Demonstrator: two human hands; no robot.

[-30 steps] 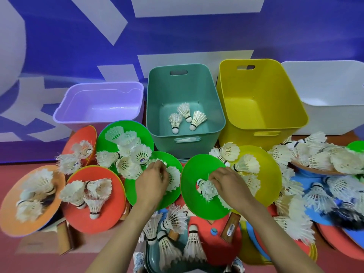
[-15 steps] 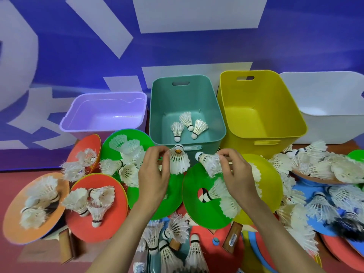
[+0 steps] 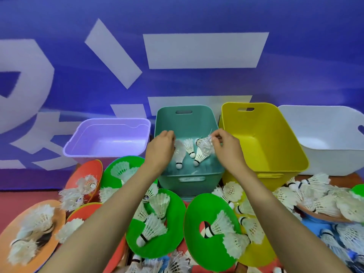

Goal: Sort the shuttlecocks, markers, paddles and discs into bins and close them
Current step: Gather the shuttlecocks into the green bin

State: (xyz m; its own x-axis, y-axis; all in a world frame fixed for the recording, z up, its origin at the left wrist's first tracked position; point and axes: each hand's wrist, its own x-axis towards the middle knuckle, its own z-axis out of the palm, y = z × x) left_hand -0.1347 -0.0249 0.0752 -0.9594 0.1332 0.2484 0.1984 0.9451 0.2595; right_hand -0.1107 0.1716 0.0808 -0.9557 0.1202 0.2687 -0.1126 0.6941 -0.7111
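**Shuttlecock release over teal bin: both hands above the opening**

Hands: the right hand [image 3: 226,148] pinches a shuttlecock [image 3: 204,147] by its feather skirt between thumb and fingertips. Its cork points left, above the right half of the teal bin [image 3: 187,184]. The left hand [image 3: 160,149] hovers over the bin's left half, fingers curled down and its back toward the onlooker. The palm side is hidden, so I cannot tell whether it grips anything.

Bin contents: three shuttlecocks [image 3: 190,147] show on the teal bin's floor, corks toward the near wall. A lilac bin [image 3: 106,120] stands to its left and a yellow bin [image 3: 266,146] to its right. A white bin [image 3: 325,164] sits beyond the yellow one, partly out of view. No lids are seen.

Remaining stock: loose shuttlecocks [image 3: 153,229] are heaped on green discs [image 3: 197,243] and on orange, red, yellow and blue ones in front of the bins, on both sides of the arms. Markers and paddles cannot be picked out with certainty.

Assessment: the step in hand appears to be the drop into the teal bin, and sorting looks to be at an early stage.

Recommendation:
- Lower the right hand inside the walls before parting thumb and fingers, since a light feathered piece may drift or bounce out if let go high.
- Keep the pinch gentle so the feathers are not crushed.
- Release clear of the three already lying there.
- Draw the arms back high enough to clear the discs below, as a brush could scatter the piles.
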